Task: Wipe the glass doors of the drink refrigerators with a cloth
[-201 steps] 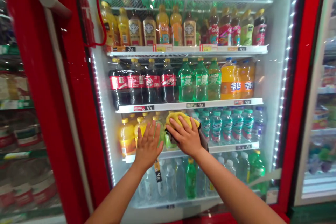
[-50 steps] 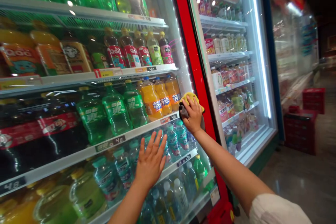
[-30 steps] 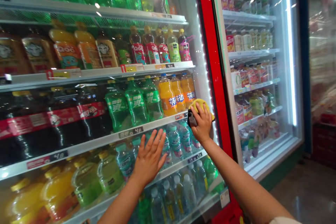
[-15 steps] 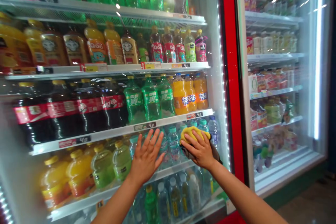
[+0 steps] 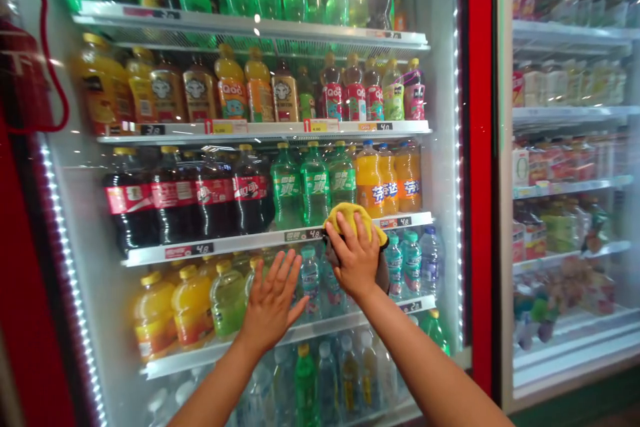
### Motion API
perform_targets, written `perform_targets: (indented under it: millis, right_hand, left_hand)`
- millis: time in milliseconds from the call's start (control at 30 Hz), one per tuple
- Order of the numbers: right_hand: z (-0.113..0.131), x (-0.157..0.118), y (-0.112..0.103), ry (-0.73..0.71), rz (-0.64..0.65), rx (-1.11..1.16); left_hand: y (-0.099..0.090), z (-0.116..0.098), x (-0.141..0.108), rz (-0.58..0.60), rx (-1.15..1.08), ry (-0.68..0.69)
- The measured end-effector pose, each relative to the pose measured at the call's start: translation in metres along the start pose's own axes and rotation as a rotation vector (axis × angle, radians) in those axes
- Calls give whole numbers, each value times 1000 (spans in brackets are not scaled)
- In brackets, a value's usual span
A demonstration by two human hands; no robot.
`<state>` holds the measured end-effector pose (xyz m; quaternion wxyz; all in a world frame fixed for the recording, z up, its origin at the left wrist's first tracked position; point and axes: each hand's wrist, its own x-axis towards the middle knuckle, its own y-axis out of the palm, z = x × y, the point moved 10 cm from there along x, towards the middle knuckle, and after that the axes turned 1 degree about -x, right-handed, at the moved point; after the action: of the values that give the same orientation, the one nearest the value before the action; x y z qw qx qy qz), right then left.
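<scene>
Head cam shows the yellow-and-grey cloth (image 5: 350,208) has shifted left since a second ago, when it was right beside the red frame (image 5: 480,147). Now it's roughly mid-door, up against the glass door (image 5: 443,167), overlapping the shelf edge (image 5: 260,240) below the green bottles (image 5: 315,183) and orange bottles (image 5: 370,177) in the view. It's a bit higher than half a second ago too.

The right hand (image 5: 356,260) has its fingers fanned out over the cloth, pressing it flat rather than bunching it up. The left hand (image 5: 270,303) has nothing in it, fingers spread, palm toward the glass (can't swear it's actually touching, btw). It's in front of the area where the juice bottles (image 5: 227,300) meet the teal-capped bottles (image 5: 411,260).

The view has swung round as well, so the cola bottles (image 5: 173,193) and the red cord (image 5: 47,60) show on the left. What the change means, imo: the cloth's contact is now on the middle of the pane, and the strip by the frame isn't under it anymore. Can't judge how clean the glass is, too many reflections.
</scene>
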<state>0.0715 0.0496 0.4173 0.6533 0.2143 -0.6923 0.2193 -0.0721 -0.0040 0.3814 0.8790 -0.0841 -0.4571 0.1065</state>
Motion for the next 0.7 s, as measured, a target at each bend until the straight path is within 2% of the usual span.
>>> perform_targets:
  millis: [100, 200, 300, 367, 433, 500, 567, 633, 700]
  right_hand:
    - [25, -33, 1, -192, 81, 29]
    - [17, -66, -7, -304, 138, 50]
    - [-15, -66, -15, -211, 130, 47]
    - [-33, -46, -18, -88, 80, 34]
    - [-37, -20, -16, 24, 20, 23]
    - [-25, 4, -10, 105, -29, 24]
    - [-2, 18, 0, 142, -43, 44]
    - [25, 16, 10, 113, -8, 79]
    - [49, -1, 16, 19, 53, 107]
  left_hand:
    - [0, 3, -6, 19, 8, 15]
    - [1, 4, -8, 32, 18, 26]
    - [1, 4, -9, 37, 30, 31]
    - [1, 3, -9, 40, 30, 33]
    - [1, 3, -10, 43, 24, 31]
    - [0, 4, -12, 45, 21, 12]
    - [-1, 8, -15, 47, 25, -31]
    - [-3, 16, -20, 47, 30, -97]
    - [-5, 25, -27, 50, 32, -160]
